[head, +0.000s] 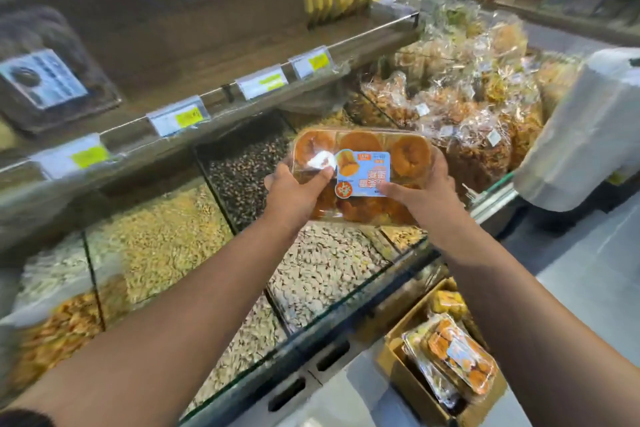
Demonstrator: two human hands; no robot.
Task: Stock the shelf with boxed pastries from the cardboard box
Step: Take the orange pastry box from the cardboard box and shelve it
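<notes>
Gripping the pastry box (360,146) by both ends mid-frame, left hand (298,191) and right hand (424,194) hold it level, likely to slide onto the wooden shelf (207,55) upper left

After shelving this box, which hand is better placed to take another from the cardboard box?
Likely the right hand: the cardboard box sits low on its side, farther from the left hand.
</notes>
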